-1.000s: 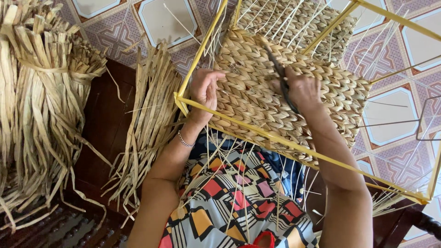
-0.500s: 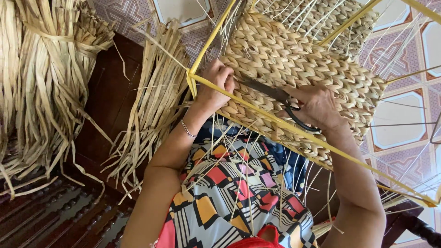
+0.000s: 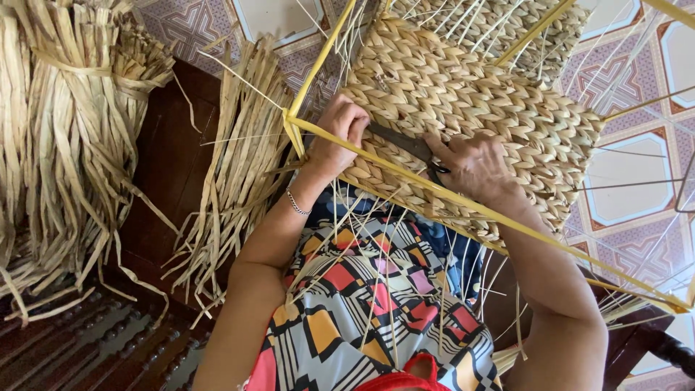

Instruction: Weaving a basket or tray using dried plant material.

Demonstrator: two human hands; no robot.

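The woven mat (image 3: 470, 108), plaited from dried straw-coloured fibre, lies stretched in a yellow frame (image 3: 318, 69) over the person's lap; loose thin strands hang from its lower edge across the patterned garment (image 3: 362, 304).

The left hand (image 3: 340, 134) rests at the mat's near-left corner, just beside the frame joint; its grip is curled closed, the fingers pressed onto the weave and the yellow bar, pinning the edge rather than pinching a single strand.

The right hand (image 3: 474, 163) holds dark scissors (image 3: 409, 147); its grip is closed through the handles; the blades point toward the left hand and lie flat on the weave; whether the blades are parted cannot be told.

A loose sheaf of fibre (image 3: 239, 166) lies to the left on the dark wooden surface (image 3: 170, 166); a larger tied bundle (image 3: 65, 130) stands further left; tiled floor (image 3: 637, 181) shows beyond.

Risk, as judged: the blade tips sit near the left hand's fingers, so a slip could nick them; the blades lie on finished plait, so a careless snip could sever a woven strand instead of a stray end; a cut too close to the edge could let the plait loosen.
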